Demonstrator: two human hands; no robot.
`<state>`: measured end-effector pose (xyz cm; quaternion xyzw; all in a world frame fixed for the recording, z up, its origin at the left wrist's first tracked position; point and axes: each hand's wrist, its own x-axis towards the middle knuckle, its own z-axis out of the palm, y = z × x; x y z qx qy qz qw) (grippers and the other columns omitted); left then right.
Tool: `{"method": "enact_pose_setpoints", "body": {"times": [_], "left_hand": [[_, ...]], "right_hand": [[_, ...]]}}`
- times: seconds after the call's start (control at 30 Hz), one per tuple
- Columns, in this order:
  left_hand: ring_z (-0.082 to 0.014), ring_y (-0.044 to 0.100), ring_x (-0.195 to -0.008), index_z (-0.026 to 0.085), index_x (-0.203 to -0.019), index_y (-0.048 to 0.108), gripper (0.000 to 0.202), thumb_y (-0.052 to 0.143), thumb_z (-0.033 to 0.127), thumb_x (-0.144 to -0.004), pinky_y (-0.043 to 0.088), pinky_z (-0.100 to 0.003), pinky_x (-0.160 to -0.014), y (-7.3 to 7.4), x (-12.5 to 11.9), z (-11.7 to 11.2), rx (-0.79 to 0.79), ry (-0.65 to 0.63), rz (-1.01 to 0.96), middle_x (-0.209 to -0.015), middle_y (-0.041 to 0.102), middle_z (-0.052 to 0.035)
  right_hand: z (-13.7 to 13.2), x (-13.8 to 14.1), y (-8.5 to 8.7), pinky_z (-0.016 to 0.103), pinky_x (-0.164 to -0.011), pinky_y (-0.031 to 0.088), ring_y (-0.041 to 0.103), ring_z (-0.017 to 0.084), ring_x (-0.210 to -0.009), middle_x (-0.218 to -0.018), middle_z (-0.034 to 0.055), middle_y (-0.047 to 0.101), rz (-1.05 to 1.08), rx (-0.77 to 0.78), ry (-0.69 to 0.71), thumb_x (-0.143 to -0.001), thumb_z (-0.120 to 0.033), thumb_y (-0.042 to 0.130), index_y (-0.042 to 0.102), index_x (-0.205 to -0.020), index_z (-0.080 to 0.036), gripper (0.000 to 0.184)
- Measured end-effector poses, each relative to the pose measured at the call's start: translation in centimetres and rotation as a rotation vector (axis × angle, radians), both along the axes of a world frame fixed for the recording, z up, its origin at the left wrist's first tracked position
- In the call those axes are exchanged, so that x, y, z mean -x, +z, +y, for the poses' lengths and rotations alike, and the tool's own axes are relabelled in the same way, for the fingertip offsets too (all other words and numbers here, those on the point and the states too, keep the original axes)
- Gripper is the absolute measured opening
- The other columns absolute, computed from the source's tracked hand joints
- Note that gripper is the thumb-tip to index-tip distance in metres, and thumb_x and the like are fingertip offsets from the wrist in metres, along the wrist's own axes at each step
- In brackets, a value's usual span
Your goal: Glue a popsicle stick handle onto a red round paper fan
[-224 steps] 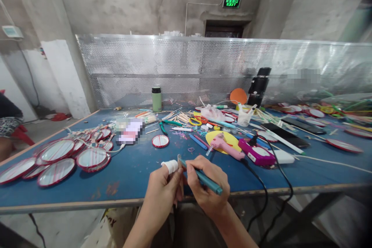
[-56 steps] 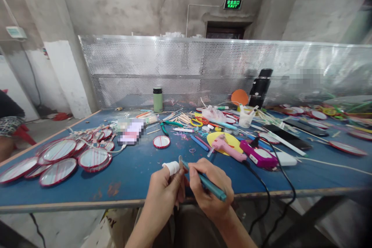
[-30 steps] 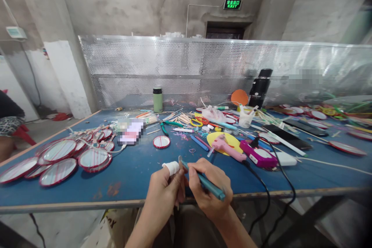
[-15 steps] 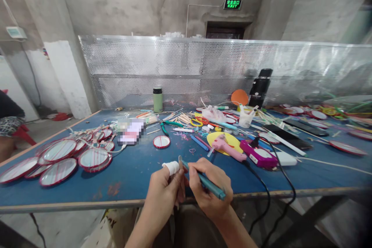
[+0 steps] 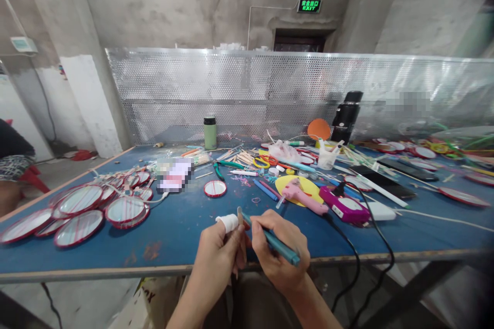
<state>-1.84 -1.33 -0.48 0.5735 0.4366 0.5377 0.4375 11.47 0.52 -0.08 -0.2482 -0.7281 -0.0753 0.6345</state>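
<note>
Lying at the left of a blue bench, round discs with red rims are heaped so that they overlap. Further right, over the middle of the near edge, the left hand is held, with one digit covered by a white wrap. Between its fingers, pressed together, a narrow flat strip is pinched; its long axis is set close to upright, its tip raised above the fingers and its lower part hidden by the hand.

Just right of the strip, the front end of a teal pen is held close; whether the two are touching cannot be told. The pen is gripped in the right hand, its fingers clamped around the barrel as for writing. The pen's long axis is slanted: the front end is pointed left and away from the body, toward the strip, and the rear end is turned right and back toward the near edge. The strip is thus placed left of the right hand's fingers.

Beyond the pen, to the right, a pink glue gun is laid across a yellow disc.
</note>
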Motion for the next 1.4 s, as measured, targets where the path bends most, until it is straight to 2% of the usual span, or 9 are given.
{"method": "enact_pose_setpoints", "body": {"times": [0.5,0.7,1.07,1.27,1.4], "left_hand": [[-0.0098,0.044,-0.037,0.019,-0.055,0.051,0.053,0.057,0.06,-0.087,0.032,-0.02,-0.04,-0.11,-0.01,0.04,-0.003,-0.005,-0.001,-0.04,0.05,0.0028],[-0.0097,0.043,-0.037,0.019,-0.057,0.05,0.052,0.058,0.062,-0.085,0.032,-0.02,-0.04,0.22,-0.09,-0.19,0.004,-0.014,-0.025,-0.041,0.05,0.0031],[-0.0099,0.044,-0.037,0.018,-0.06,0.052,0.05,0.058,0.061,-0.086,0.032,-0.02,-0.041,0.08,-0.07,-0.1,0.006,-0.011,-0.005,-0.042,0.05,0.0031],[-0.0111,0.045,-0.037,0.017,-0.068,0.059,0.045,0.058,0.058,-0.085,0.033,-0.021,-0.04,0.02,-0.01,0.01,0.021,-0.015,-0.019,-0.042,0.052,0.0023],[-0.0104,0.044,-0.037,0.017,-0.067,0.057,0.044,0.058,0.057,-0.086,0.034,-0.02,-0.041,0.19,0.06,0.03,0.017,-0.032,-0.046,-0.043,0.053,0.0025]], "right_hand": [[0.2,0.0,0.14,0.024,-0.061,0.051,0.063,0.013,-0.059,-0.068,0.0003,0.066,0.019,-0.012,-0.016,-0.087,-0.007,0.058,0.064,-0.087,-0.018,0.012],[-0.04,0.12,0.48,0.024,-0.059,0.049,0.061,0.012,-0.057,-0.065,0.0,0.063,0.008,-0.002,0.038,-0.087,-0.007,0.058,0.064,-0.086,-0.017,0.012],[-0.04,0.07,0.22,0.023,-0.06,0.05,0.063,0.012,-0.059,-0.066,0.0003,0.065,0.002,-0.01,0.0,-0.088,-0.008,0.059,0.064,-0.086,-0.017,0.011],[-0.23,-0.06,0.3,0.022,-0.066,0.052,0.067,0.011,-0.064,-0.07,-0.0003,0.069,0.062,-0.077,-0.056,-0.086,-0.005,0.059,0.065,-0.09,-0.018,0.015],[-0.2,0.01,0.62,0.021,-0.066,0.053,0.066,0.011,-0.06,-0.066,-0.0012,0.067,0.069,-0.027,-0.027,-0.087,-0.006,0.058,0.066,-0.088,-0.018,0.014]]}}
